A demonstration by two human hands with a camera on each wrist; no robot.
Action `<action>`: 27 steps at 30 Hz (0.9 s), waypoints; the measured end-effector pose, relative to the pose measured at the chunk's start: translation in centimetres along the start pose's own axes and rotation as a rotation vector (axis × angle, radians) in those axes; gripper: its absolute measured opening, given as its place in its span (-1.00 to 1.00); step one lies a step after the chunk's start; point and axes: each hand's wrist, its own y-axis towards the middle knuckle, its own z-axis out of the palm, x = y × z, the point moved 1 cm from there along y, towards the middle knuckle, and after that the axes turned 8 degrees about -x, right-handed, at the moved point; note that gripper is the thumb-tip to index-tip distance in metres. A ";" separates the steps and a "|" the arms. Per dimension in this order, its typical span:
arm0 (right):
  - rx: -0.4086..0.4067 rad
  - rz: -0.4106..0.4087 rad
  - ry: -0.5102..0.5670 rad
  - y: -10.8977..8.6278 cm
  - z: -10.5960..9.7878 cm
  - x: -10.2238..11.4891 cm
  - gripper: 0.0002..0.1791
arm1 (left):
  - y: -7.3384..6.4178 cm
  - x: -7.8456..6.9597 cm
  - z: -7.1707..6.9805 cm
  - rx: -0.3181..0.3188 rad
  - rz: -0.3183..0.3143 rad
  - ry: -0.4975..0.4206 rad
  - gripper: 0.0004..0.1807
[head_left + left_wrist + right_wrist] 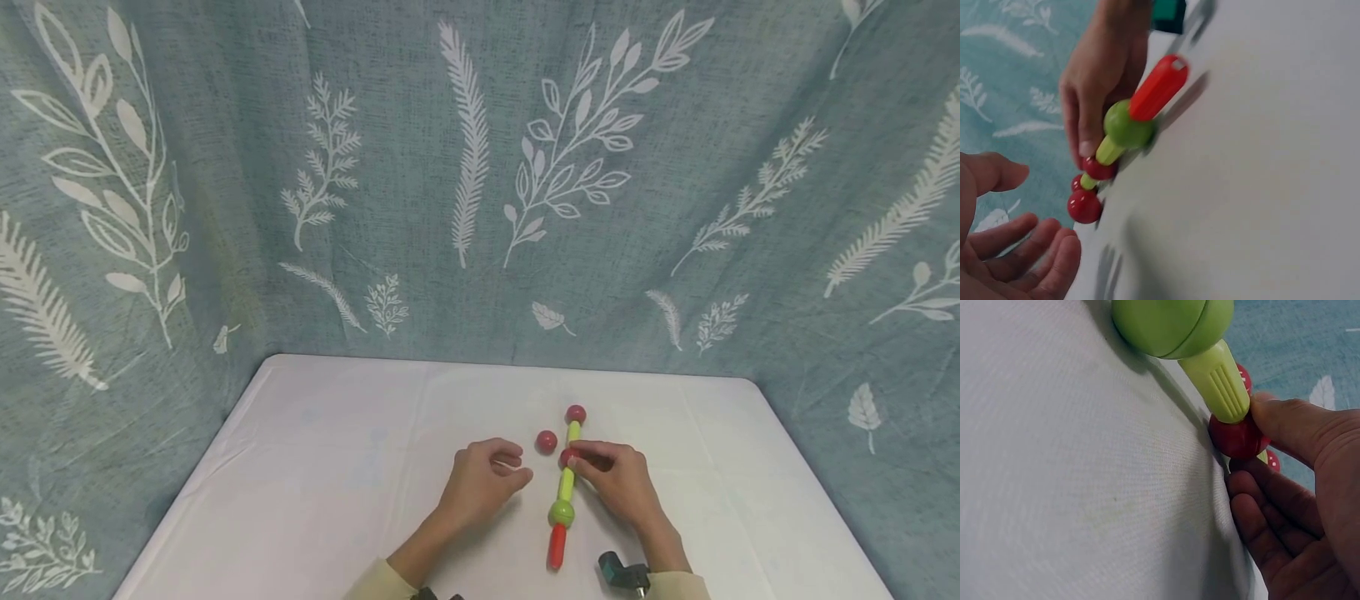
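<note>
A row of toy sticks and balls lies on the table: a red stick [557,547], a green ball [562,513], a yellow-green stick [566,484], a middle red ball [1235,437], another yellow-green stick [574,431] and an end red ball [576,414]. My right hand [622,483] pinches the middle red ball between thumb and fingers, covering part of it in the head view. A loose red ball [546,442] lies left of the row. Just short of that ball, my left hand [480,483] hovers with relaxed, slightly bent fingers, holding nothing.
A white cloth covers the table [337,467]. Behind it and at both sides hangs a blue-green curtain [405,167] with white leaf prints. By the right sleeve, a dark wrist-worn device [624,573] shows.
</note>
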 end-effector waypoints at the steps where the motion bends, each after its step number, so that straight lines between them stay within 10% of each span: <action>1: -0.001 0.001 -0.005 -0.1 -0.1 0.0 -0.64 | 0.4 -0.1 0.0 -0.014 0.019 -0.006 -0.64; 10: -0.048 0.088 -0.139 -2.7 -2.3 1.8 -0.60 | 3.8 -0.9 0.8 -0.086 0.036 0.016 -0.62; 21: 0.279 0.364 -0.008 -8.4 -1.9 2.2 -0.69 | 6.3 0.1 3.3 -0.001 0.051 0.098 -0.59; 27: 0.294 0.393 0.052 -9.4 -0.7 2.4 -0.70 | 6.7 0.6 4.5 0.027 0.107 0.154 -0.60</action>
